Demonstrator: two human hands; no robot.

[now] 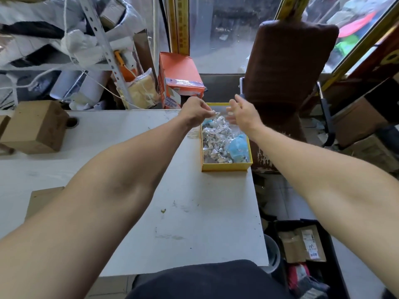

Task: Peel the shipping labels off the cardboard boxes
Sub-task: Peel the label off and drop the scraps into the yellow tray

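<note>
The left hand (195,111) hides its fingers; the scrap (212,114) they pinch is blurred

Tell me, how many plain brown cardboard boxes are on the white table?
2: one cardboard box at the far left edge, another near the left forearm, partly hidden. More may be out of view.

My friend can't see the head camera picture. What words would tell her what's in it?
Two bare arms reach over a yellow rectangular box of crumpled white label scraps on a white table; the left hand pinches a scrap, the right hand is open. A brown cardboard box sits far left.
</note>
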